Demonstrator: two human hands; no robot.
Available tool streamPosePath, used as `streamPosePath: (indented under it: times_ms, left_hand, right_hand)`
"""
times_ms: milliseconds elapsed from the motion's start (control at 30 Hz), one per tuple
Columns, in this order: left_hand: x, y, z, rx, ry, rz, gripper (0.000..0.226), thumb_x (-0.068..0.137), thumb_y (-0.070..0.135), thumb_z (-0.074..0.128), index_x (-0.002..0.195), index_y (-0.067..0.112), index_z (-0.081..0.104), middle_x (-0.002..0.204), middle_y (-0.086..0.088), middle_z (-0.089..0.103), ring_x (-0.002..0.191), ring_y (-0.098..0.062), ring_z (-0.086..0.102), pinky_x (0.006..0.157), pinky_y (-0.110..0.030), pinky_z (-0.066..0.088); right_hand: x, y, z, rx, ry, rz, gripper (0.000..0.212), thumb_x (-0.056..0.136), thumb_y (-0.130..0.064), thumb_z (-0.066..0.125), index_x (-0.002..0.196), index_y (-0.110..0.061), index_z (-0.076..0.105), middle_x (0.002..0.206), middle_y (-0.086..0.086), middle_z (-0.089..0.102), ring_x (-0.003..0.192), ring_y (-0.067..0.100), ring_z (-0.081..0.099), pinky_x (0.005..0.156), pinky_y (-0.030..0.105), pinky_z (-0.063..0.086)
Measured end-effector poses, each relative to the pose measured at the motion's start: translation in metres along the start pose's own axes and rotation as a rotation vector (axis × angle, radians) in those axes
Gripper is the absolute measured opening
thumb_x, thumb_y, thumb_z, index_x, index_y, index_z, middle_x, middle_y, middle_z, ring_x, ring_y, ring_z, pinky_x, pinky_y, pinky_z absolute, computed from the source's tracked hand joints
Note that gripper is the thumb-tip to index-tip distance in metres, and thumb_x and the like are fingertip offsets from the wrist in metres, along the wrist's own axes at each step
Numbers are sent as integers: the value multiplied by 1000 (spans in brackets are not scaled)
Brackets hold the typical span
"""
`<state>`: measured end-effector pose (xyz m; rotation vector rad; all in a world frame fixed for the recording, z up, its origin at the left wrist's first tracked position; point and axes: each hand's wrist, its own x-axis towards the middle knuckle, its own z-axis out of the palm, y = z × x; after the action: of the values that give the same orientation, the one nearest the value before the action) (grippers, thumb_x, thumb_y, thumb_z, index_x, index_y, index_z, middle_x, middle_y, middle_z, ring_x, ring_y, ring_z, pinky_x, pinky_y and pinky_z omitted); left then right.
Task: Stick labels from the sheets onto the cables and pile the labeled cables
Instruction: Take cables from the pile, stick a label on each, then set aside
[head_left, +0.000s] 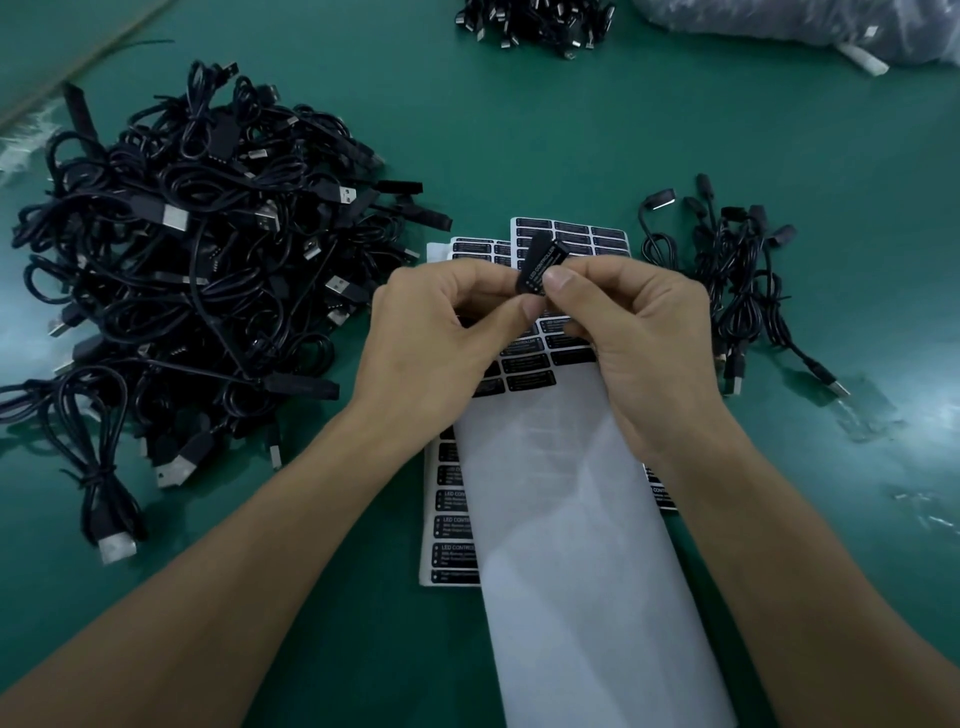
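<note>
Green tabletop (519, 145) carries a cable heap (182, 260) beside label sheets (587, 236).

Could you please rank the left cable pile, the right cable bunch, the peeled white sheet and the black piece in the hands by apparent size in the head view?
1. left cable pile
2. peeled white sheet, though nearness to the camera inflates it
3. right cable bunch
4. black piece, clearly smallest

Hands: the left hand (441, 322) and right hand (634, 332) together pinch a small black labelled piece (535, 265) above the sheets.
Sheets: label sheets (571, 234) overlap on the green desk (519, 145); the nearest is mostly bare backing (571, 519).
Cables: a large tangled cable pile (197, 260) lies left, a smaller cable bunch (737, 280) right.
</note>
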<state>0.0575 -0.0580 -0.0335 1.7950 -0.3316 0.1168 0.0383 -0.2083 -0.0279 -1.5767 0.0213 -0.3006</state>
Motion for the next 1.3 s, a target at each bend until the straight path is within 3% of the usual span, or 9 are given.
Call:
streamPosePath:
  times_ms: [400,767,967,1300]
  left_hand:
    - [-1,0,0,-14,-16,-26,17,83,16,81,91,30,76,79,13,77,75,-3,73,73,-21,59]
    - [0,2,-1,-8,-27,-18,15,84,15,80,91,27,75,77,12,76,73,-2,72,71,-19,58]
    - [-1,1,-2,-13,-30,-15,14,84,16,80,91,27,75,77,12,76,73,-3,73,70,-17,56]
    - [0,1,-1,-28,-39,-7,15,83,15,81,88,27,74,75,14,76,72,-1,72,67,-13,54]
  right_hand:
    - [0,0,0,-77,-9,-41,12,89,-6,71,83,-16,75,68,-11,71,64,-1,62,68,15,49]
    - [1,3,0,-219,28,-97,5,89,-12,72,88,-15,76,75,-5,73,71,9,67,75,34,58]
    - [1,3,1,-239,35,-121,10,89,-13,72,84,-22,74,72,-10,72,68,7,66,71,30,56]
    - [-1,1,4,-248,62,-114,5,89,-11,72,87,-13,76,75,-7,73,69,5,68,72,23,54]
